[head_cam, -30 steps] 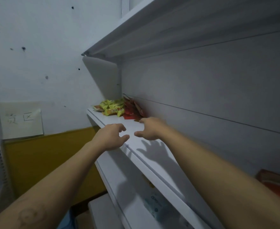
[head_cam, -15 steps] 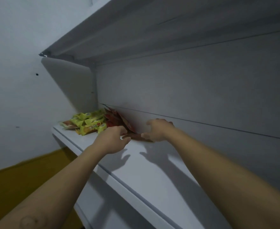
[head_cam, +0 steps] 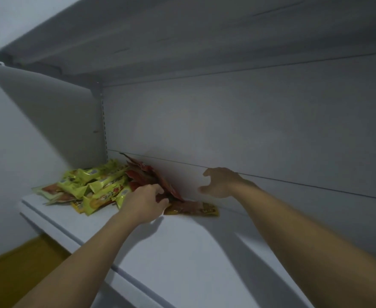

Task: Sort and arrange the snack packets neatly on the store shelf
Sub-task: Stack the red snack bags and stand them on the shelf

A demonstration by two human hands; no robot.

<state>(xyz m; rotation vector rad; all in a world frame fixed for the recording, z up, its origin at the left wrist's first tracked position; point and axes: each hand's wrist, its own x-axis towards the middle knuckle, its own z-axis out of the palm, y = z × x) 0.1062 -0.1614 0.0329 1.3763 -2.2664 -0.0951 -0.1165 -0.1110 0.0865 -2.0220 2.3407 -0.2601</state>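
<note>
The shelf (head_cam: 182,252) is running from seven o'clock toward five o'clock, its front lip cutting diagonally across the lower view, and a broad bare stretch of board is lying open from the hands toward four o'clock. The upper shelf (head_cam: 182,41) is hanging low overhead at twelve o'clock, and the back panel (head_cam: 260,130) is closing off the far side, so the free room is mostly sideways along the board. The left hand (head_cam: 142,201) is reaching in from seven o'clock, knuckles up, its fingers curling over the near edge of the red packets (head_cam: 147,176) with the thumb tucking underneath, gripping them. The right hand (head_cam: 221,183) is hovering just in front of the back panel at about three o'clock of the left hand, fingers spread wide and loosely curved, holding nothing and clear of the packets. The red packets are leaning against the back panel, and a flat packet (head_cam: 193,208) is lying on the board below the right hand. The yellow-green packets (head_cam: 93,187) are piling loosely at nine o'clock of the left hand, crowding the shelf's left end beside the slotted upright (head_cam: 103,121). Beyond them the pale wall (head_cam: 16,141) is blocking that side, with a yellow band (head_cam: 9,274) showing at eight o'clock.
</note>
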